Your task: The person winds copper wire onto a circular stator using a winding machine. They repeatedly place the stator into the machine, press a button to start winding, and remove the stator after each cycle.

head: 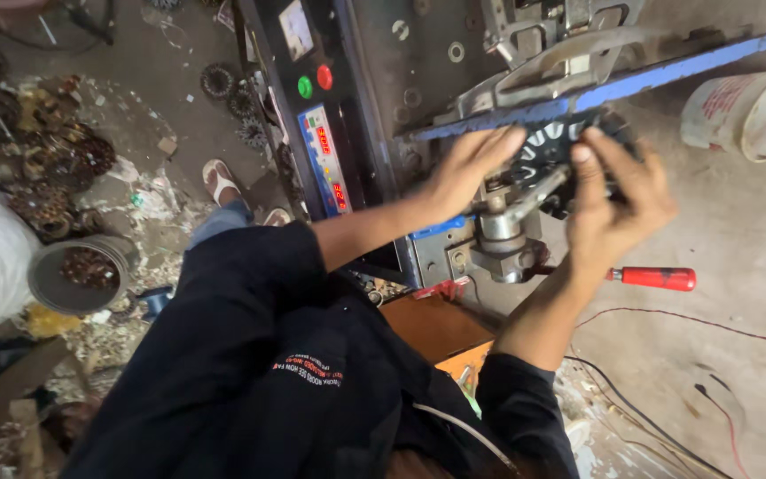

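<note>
A round black slotted metal core (553,153) with white inserts sits on the machine's spindle, under a blue bar (667,73). My left hand (465,170) lies flat against the core's left side, fingers stretched out. My right hand (612,206) curls around the core's right side, thumb up on its face. A grey metal post with a lever arm (511,223) stands just in front of the core, between my hands.
A control panel (323,133) with a green and a red button and red number displays runs along the machine's left side. A red-handled tool (658,278) lies at the right. A white bucket (746,111) stands far right. Piles of wound cores (37,151) and a metal tub (77,273) cover the floor at left.
</note>
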Demonstrator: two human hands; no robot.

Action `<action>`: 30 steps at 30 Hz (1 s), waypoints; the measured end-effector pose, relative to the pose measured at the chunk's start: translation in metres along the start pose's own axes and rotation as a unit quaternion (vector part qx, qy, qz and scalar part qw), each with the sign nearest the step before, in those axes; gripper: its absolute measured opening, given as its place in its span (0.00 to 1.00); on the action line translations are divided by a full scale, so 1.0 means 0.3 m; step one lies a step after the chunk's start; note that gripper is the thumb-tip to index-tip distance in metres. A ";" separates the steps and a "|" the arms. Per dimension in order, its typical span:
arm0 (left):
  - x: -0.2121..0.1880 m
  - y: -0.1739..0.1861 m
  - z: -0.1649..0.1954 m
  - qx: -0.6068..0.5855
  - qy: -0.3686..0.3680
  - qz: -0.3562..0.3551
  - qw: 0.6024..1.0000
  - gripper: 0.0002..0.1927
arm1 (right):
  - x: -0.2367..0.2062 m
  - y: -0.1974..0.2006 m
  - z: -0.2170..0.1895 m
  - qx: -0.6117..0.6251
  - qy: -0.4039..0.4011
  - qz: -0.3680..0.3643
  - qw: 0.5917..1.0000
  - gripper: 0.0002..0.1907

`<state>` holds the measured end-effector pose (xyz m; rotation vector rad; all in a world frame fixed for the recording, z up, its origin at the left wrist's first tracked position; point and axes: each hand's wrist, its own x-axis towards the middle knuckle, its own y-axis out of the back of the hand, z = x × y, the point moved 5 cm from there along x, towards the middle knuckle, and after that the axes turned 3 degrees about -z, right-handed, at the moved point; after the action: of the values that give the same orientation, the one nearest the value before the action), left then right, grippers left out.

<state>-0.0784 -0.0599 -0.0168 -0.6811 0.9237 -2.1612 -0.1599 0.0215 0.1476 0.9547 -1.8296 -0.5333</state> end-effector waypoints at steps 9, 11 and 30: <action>0.162 -0.053 -0.130 -0.353 0.125 -0.067 0.925 0.17 | 0.071 0.015 -0.135 -0.064 0.039 -0.029 0.997 0.14; 0.171 -0.052 -0.151 -0.355 0.138 -0.052 0.923 0.17 | 0.077 0.006 -0.169 -0.091 0.058 -0.033 0.994 0.13; 0.240 -0.013 -0.244 -0.451 0.087 -0.055 0.887 0.13 | 0.129 -0.051 -0.015 0.108 -0.009 -0.033 0.994 0.10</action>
<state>-0.1748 -0.0818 -0.0445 -0.9789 2.0734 -1.8199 -0.1588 -0.0184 0.1602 1.1634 -1.9041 -0.3897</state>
